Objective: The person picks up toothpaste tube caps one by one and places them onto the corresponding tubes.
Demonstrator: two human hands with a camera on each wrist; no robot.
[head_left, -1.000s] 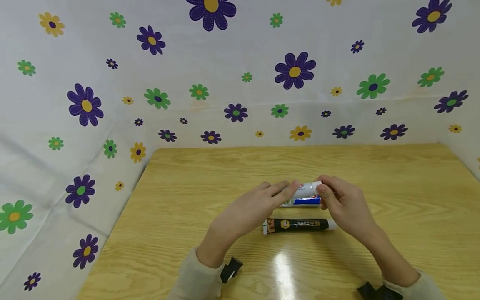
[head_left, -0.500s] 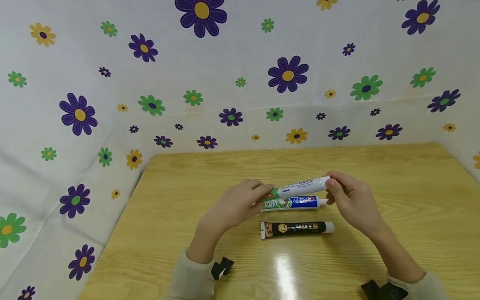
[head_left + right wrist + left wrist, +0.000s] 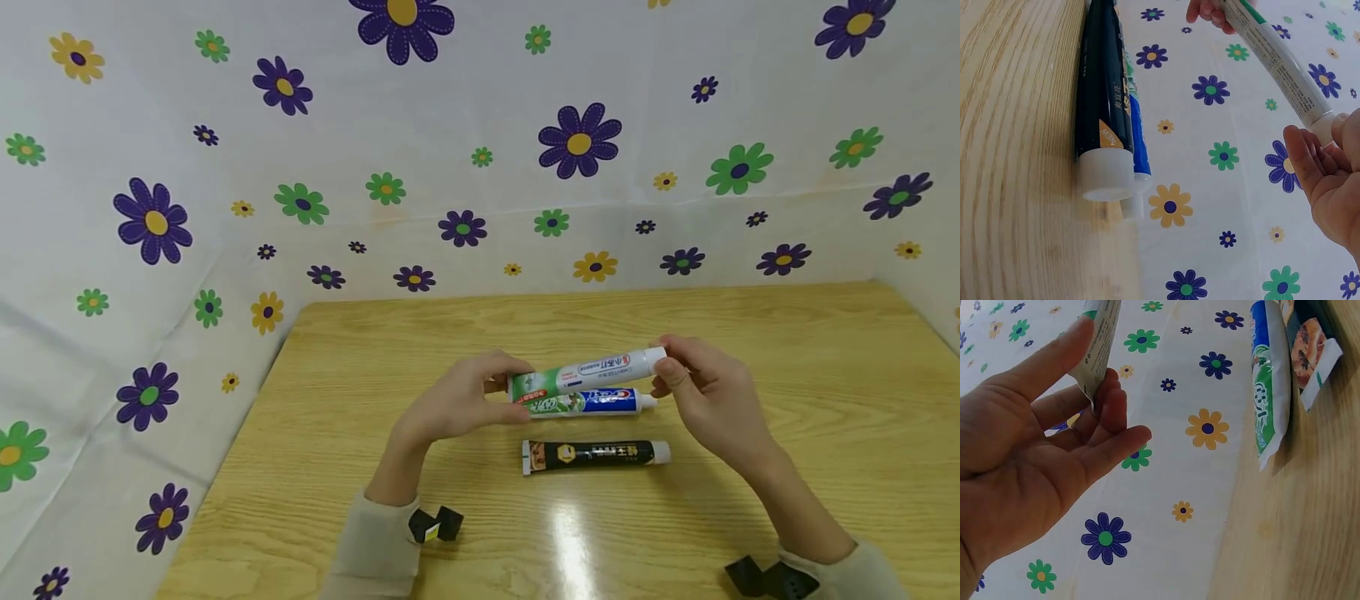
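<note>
A white and green toothpaste tube (image 3: 592, 373) is held above the table, slightly tilted, its cap end toward the right. My right hand (image 3: 708, 392) pinches the white cap between thumb and fingers, also seen in the right wrist view. At the flat green tail, my left hand (image 3: 461, 400) has its thumb on the near side and its fingers curled behind; the left wrist view shows the tail (image 3: 1100, 350) between them. Just beneath, a blue and green toothpaste tube (image 3: 611, 402) lies on the table, partly covered. Nearer to me lies a black toothpaste tube (image 3: 600, 455) with a white cap.
The wood-grain table (image 3: 360, 358) spreads around the tubes. A white flower-printed cloth (image 3: 465, 125) stands along its back and sides. Black wrist mounts (image 3: 768, 579) sit by both cuffs.
The left hand has slid left along the held tube to its tail and turned, uncovering the printed front. The right hand keeps its pinch on the cap. Both lying tubes stay put.
</note>
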